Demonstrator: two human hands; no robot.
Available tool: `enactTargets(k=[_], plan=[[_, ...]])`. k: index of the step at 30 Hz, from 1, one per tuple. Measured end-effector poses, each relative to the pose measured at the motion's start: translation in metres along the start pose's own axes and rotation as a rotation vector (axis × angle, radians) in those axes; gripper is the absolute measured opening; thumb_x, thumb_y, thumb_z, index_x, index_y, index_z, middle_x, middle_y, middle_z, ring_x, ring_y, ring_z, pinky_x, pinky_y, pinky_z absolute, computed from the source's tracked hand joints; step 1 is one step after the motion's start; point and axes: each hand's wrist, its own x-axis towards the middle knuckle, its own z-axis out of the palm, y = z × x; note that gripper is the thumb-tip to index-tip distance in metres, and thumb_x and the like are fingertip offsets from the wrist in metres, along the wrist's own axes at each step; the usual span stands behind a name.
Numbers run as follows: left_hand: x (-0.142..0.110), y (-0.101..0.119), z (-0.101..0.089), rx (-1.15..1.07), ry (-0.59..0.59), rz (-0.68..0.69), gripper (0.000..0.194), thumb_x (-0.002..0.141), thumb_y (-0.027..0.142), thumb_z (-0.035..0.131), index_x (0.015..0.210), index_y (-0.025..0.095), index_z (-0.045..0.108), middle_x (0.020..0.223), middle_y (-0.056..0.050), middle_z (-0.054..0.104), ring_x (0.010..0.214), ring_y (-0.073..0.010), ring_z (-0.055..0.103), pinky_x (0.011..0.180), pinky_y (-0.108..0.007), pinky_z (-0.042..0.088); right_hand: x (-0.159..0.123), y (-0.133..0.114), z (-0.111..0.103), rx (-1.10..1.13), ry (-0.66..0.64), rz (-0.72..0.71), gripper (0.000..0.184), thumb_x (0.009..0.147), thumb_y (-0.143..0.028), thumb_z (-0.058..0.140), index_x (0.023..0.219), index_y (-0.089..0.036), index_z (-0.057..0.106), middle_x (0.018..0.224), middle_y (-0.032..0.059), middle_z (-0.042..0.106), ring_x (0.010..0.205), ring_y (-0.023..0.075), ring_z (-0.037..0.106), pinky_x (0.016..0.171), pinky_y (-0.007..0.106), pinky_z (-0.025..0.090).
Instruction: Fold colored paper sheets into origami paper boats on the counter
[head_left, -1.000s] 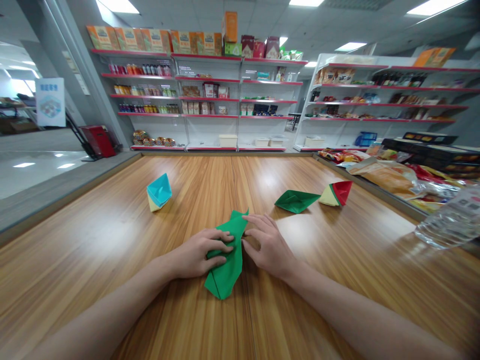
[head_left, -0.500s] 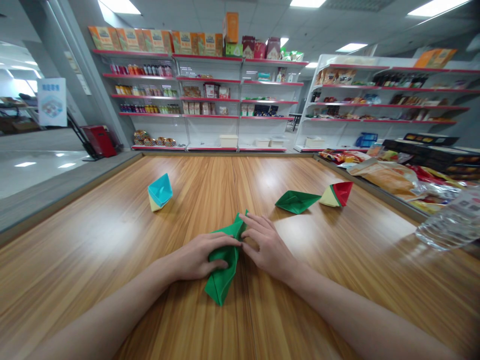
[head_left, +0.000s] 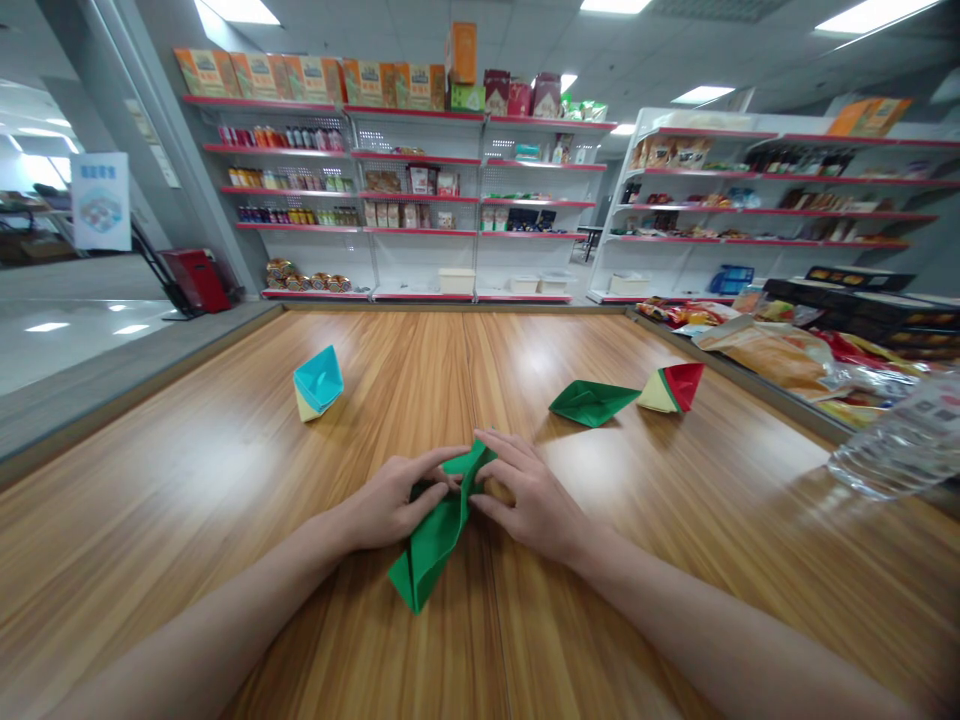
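A folded piece of green paper [head_left: 435, 545] lies slantwise on the wooden table [head_left: 360, 650] between my hands. My left hand [head_left: 394, 500] grips its left side, thumb and fingers closed on the paper's inner fold. On the other side, my right hand [head_left: 529, 490] holds the upper right edge with curled fingers. Parts of the paper's upper end are hidden by the fingers. Farther off stand a blue and yellow paper boat [head_left: 319, 382] at left, a dark green paper boat [head_left: 594, 402] at right, and a red and yellow paper boat [head_left: 673, 388] touching or nearly touching it.
A clear plastic bottle [head_left: 892, 440] lies at the right edge, near packaged snacks [head_left: 780, 350] and black boxes [head_left: 855, 305]. A raised rim [head_left: 150, 395] borders the table. Stocked shelves [head_left: 420, 240] stand behind it.
The green paper's lower end has swung slightly left. My left thumb has moved up along the fold, and the paper's middle looks more pinched together. The paper boats stay put.
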Motion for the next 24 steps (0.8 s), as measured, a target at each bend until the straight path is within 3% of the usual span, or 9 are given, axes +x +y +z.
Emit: enactTargets(k=[5,11,17,20,24], plan=[[0.000,0.008,0.000,-0.129,-0.079,-0.055,0.050,0.092,0.032,0.045,0.139,0.022,0.033,0.078,0.001,0.065,0.070,-0.0137,0.061,0.070,-0.027,0.047,0.001,-0.004,0.000,-0.019,-0.018,0.031,0.055,0.072,-0.042,0.071,0.116,-0.016,0.051,0.135,0.0164,0.045,0.131,0.0269,0.034,0.106,0.049,0.028],[-0.004,0.007,-0.004,-0.259,-0.159,-0.012,0.058,0.082,0.032,0.060,0.135,0.020,0.041,0.089,-0.003,0.063,0.083,-0.0169,0.059,0.078,-0.031,0.047,-0.001,-0.007,0.002,-0.056,-0.096,0.038,0.033,0.074,-0.041,0.069,0.097,-0.018,0.061,0.128,0.0146,0.050,0.125,0.0291,0.039,0.103,0.050,0.029],[-0.005,0.006,-0.006,-0.209,-0.190,-0.055,0.040,0.081,0.020,0.054,0.121,0.019,0.058,0.083,-0.002,0.064,0.075,-0.0146,0.059,0.069,-0.025,0.047,-0.001,-0.001,0.007,0.003,-0.064,0.110,0.048,0.070,-0.045,0.071,0.108,-0.019,0.058,0.120,0.0124,0.054,0.121,0.0284,0.041,0.101,0.048,0.033],[-0.003,0.008,-0.007,-0.176,-0.184,0.051,0.035,0.080,0.015,0.054,0.113,0.022,0.064,0.098,-0.005,0.066,0.092,-0.0191,0.060,0.084,-0.031,0.047,-0.003,0.002,0.011,0.008,-0.057,0.161,0.056,0.069,-0.046,0.071,0.115,-0.019,0.054,0.122,0.0133,0.051,0.121,0.0294,0.041,0.100,0.048,0.035],[-0.001,0.007,-0.005,-0.084,-0.157,0.153,0.044,0.076,0.007,0.054,0.114,0.026,0.064,0.133,-0.006,0.049,0.124,-0.0238,0.043,0.105,-0.040,0.034,-0.006,0.007,0.016,-0.052,-0.033,0.243,0.071,0.067,-0.046,0.072,0.126,-0.016,0.045,0.128,0.0166,0.045,0.125,0.0322,0.037,0.102,0.050,0.034]])
